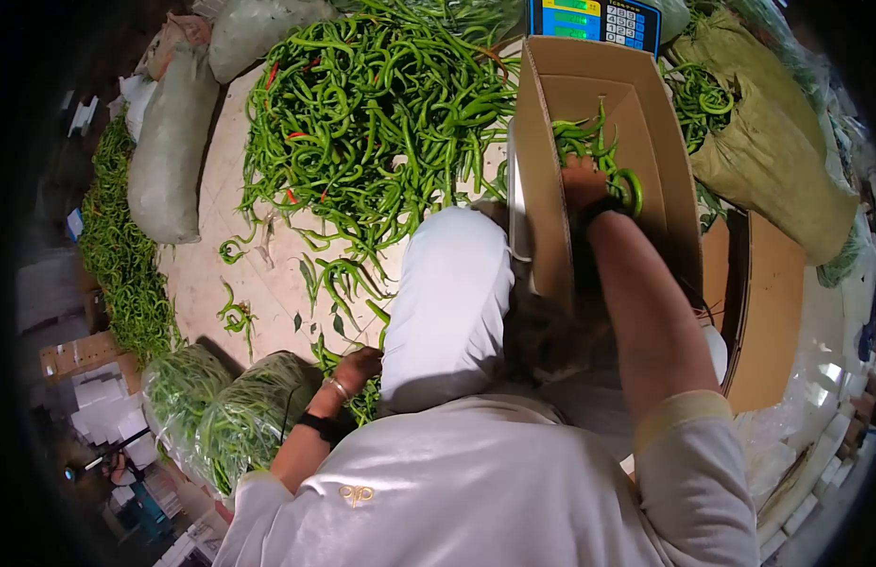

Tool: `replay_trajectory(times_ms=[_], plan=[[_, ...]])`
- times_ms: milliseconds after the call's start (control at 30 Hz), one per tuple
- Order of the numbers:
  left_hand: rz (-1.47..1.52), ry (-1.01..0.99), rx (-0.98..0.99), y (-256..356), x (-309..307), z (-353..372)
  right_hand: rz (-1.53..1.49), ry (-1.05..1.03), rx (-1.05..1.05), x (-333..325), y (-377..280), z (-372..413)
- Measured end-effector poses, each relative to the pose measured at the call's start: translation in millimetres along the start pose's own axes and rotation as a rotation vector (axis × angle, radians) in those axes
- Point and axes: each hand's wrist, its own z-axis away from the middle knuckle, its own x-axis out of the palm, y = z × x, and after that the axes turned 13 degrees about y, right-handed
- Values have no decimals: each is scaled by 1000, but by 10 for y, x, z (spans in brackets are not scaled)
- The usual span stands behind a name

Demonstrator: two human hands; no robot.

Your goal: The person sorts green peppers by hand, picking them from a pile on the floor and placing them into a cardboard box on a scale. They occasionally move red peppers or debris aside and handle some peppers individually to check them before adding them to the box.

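Observation:
My right hand [584, 180] is down inside a tall, open cardboard box [646, 142], its fingers bent around green chili peppers [582, 140]. One curled pepper [631, 192] shows beside my wrist. My left hand [360, 367] is low beside my bent knee, at loose green chili peppers [364, 402] on the floor. Its fingertips are hidden against the leg and peppers, so their grip does not show. A large heap of long green chili peppers [381, 113], with a few red ones, spreads in front of me.
A digital scale display [594, 21] stands behind the box. Stuffed sacks lie at the right [769, 132] and left [173, 142]. Clear bags of peppers [258, 406] sit near my left elbow. Another pepper heap [121, 255] lies far left; a second carton [769, 312] stands right.

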Motion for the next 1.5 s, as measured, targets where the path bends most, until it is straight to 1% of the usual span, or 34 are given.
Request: replay_trajectory(times_ms=[33, 67, 100, 133, 167, 200, 233, 267, 300, 367, 433, 467, 500, 567, 633, 700, 733, 767, 800, 900, 967, 1000, 1033, 1100, 1133, 1167, 1233, 1267, 1300, 1333, 1367, 1400, 1433, 1500], plan=[[112, 50, -79, 2, -34, 33, 62, 125, 1, 191, 9, -3], [-84, -22, -12, 4, -79, 32, 127, 255, 0, 256, 50, -27], [-280, -84, 55, -27, -108, -8, 146, 265, 0, 210, 103, -64], [-335, -114, 134, -117, -108, -40, 77, 320, 80, 184, 136, -58], [-253, -112, 260, -268, -110, -63, 6, 370, 161, 165, 163, -20], [-136, -72, 207, -270, -108, -98, 18, 367, 164, 136, 329, -73], [-21, -30, 159, -266, -107, -170, -436, 231, 210, 19, 603, -205], [326, 24, -67, -232, -126, -244, -884, 94, 247, -163, 802, -275], [304, 87, -78, -205, -167, -352, -910, 247, 338, -508, 881, -180], [179, 161, -61, 188, -486, -516, -1246, 164, 386, -1487, 826, 219], [160, 197, 99, 283, -698, -744, -1381, 257, 340, -1948, 885, 520], [203, 209, 108, 435, -814, -850, -1433, 249, 307, -2139, 913, 689], [246, 221, 118, 618, -969, -943, -1421, 274, 299, -2291, 928, 843], [221, 323, 357, 1195, -1287, -1060, -1495, 325, 241, -2543, 925, 1124], [363, 376, 424, 1937, -1550, -1011, -1555, 328, 126, -2711, 888, 1381], [547, 318, 569, 2572, -1687, -941, -1669, 281, -9, -2800, 820, 1599], [629, 227, 596, 2937, -1743, -798, -1692, 302, -32, -2861, 731, 1721], [709, 132, 618, 3265, -1753, -653, -1687, 311, -40, -2907, 667, 1827], [712, 57, 673, 3505, -1719, -573, -1687, 305, -64, -2951, 617, 1924], [796, -176, 825, 4083, -1487, -394, -1694, 292, -78, -3092, 433, 2183], [680, -371, 851, 4310, -1315, -371, -1657, 345, -43, -3130, 338, 2299], [727, -635, 761, 4389, -1258, -306, -1604, 380, -39, -3154, 286, 2353], [834, -624, 654, 4428, -1185, -194, -1567, 398, -73, -3163, 285, 2409], [841, -633, 675, 4428, -1106, -168, -1429, 535, -81, -3176, 233, 2519], [848, -593, 699, 4430, -1056, -157, -1251, 626, -99, -3123, 296, 2535], [712, -431, 760, 4392, -988, -225, -899, 781, -146, -3101, 366, 2575], [451, -52, 853, 4379, -960, -258, -726, 833, -72, -3121, 339, 2698], [349, 118, 907, 4422, -996, -175, -670, 895, -91, -3090, 301, 2732], [345, 250, 954, 4447, -984, -134, -606, 960, -108, -3052, 272, 2736], [264, 350, 951, 4468, -977, -108, -537, 1079, -96, -2946, 245, 2695], [255, 475, 1026, 4455, -894, -168, -464, 1193, -78, -2854, 205, 2676], [219, 428, 969, 4516, -931, -56, -456, 1185, -57, -2846, 164, 2713], [246, 233, 880, 4505, -917, -112, -456, 1176, -35, -2835, 139, 2748], [678, -285, 728, 4570, -901, 15, -543, 1148, -85, -2791, 151, 2777]])
